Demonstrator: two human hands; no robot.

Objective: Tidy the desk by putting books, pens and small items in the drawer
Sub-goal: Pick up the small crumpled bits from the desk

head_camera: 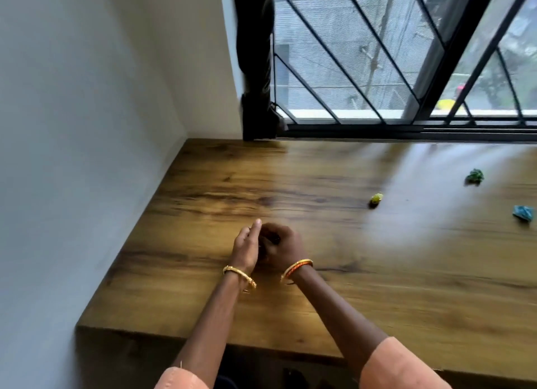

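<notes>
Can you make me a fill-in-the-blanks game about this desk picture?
1. The left hand and right hand are together on the wooden ____.
2. The number of small crumpled items lying at the right is ____.
3. The yellow-green item lies nearer the hands than the dark ____ item.
4. Each wrist wears a gold ____.

Missing words: desk; three; green; bangle

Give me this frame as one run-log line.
left hand + right hand: together, cupped over something dark, unclear | desk: three small items loose at right: yellow-green, green, blue | drawer: not visible
</notes>
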